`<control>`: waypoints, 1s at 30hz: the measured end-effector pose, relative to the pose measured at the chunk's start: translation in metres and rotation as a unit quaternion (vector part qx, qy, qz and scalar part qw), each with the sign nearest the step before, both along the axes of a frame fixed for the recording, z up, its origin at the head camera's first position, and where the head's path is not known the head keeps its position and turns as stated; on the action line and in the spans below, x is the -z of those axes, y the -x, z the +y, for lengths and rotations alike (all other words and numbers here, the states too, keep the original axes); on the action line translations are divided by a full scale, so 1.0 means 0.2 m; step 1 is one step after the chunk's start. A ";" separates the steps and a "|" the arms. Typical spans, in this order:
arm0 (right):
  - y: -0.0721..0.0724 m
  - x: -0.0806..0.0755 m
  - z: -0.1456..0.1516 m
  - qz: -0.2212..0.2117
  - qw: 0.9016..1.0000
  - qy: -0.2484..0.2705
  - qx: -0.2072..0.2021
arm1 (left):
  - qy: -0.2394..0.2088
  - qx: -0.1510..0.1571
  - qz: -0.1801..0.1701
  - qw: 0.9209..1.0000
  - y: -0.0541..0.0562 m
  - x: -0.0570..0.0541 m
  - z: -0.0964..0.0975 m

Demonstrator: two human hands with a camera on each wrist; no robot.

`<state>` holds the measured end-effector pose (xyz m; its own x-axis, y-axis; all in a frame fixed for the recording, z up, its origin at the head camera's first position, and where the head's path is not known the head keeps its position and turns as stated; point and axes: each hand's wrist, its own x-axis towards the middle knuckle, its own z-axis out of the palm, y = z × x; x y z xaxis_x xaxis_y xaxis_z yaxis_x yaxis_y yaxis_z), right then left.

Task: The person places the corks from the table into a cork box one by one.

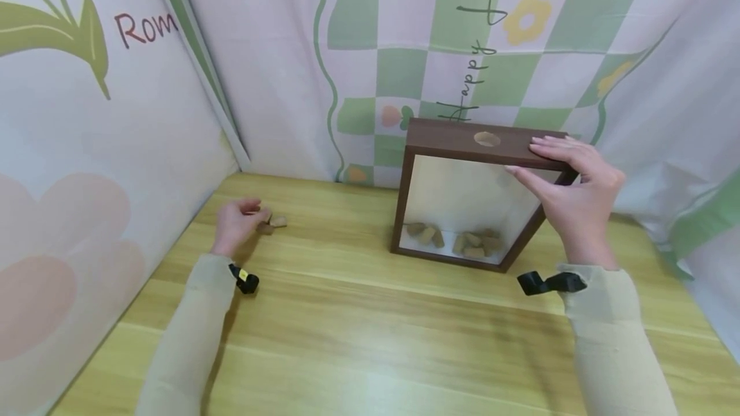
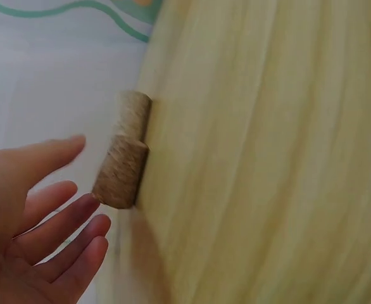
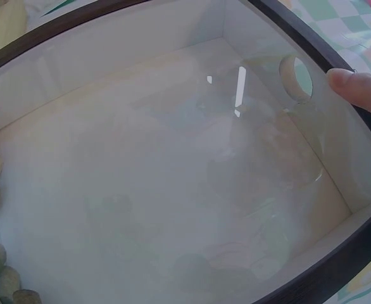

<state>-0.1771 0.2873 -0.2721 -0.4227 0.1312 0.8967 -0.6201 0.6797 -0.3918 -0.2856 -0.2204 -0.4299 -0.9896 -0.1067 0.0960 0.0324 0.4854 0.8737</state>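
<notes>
In the head view, my left hand (image 1: 234,223) is at the left of the table beside a few small corks (image 1: 279,221). The left wrist view shows two corks (image 2: 121,172) end to end, with the thumb and spread, relaxed fingers of the left hand (image 2: 52,234) next to the lower one; nothing lies between them. My right hand (image 1: 584,185) holds the top right corner of a dark-framed wooden box (image 1: 445,137), fingers on top and thumb at the front edge. Several corks (image 1: 474,252) lie inside on its floor, behind a clear front panel.
A round hole (image 1: 487,139) pierces the top of the box. The wooden table (image 1: 347,332) meets a patterned cloth (image 1: 405,69) at the back and a flower-printed panel (image 1: 87,178) on the left.
</notes>
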 end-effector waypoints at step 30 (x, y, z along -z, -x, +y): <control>0.02 0.01 0.02 0.005 1.000 0.002 -0.006 | 0.068 -0.017 -0.039 0.997 0.07 0.04 0.00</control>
